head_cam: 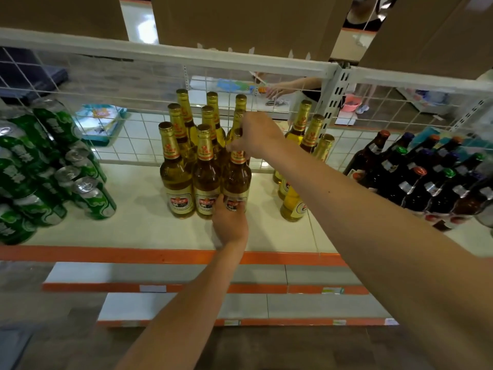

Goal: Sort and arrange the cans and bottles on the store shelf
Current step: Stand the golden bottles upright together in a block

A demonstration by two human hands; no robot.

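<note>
Two hands on one bottle? my friend asks.

Yes, I say. My left hand [230, 222] wraps round the bottom of the bottle [236, 180], with my thumb on one side and my fingers curled over the paper label. My right hand [257, 136] pinches its thin neck, up by the gold foil.

Where does it stand?

On the white shelf [138, 228], at the front right corner of the gold bottles [177, 182], just beside the next one. They stand in tight rows, back toward the wire grid [128, 142].

Is there room to move?

Some. Bare shelf lies on the left, between the gold bottles and the green cans [93, 200]. A smaller gap lies on the right, before three yellow bottles [292, 205] under my arm. A bare band runs in front too, up to the orange strip [106, 254] along the shelf's edge. Far right, dark bottles [426, 180] are packed close.

What do things look like?

The bottle is shiny glass, round and tall. The cans are round and shiny, with silver tops, stacked up. The shelf is flat and smooth. The grid is thin white wire in squares.
</note>
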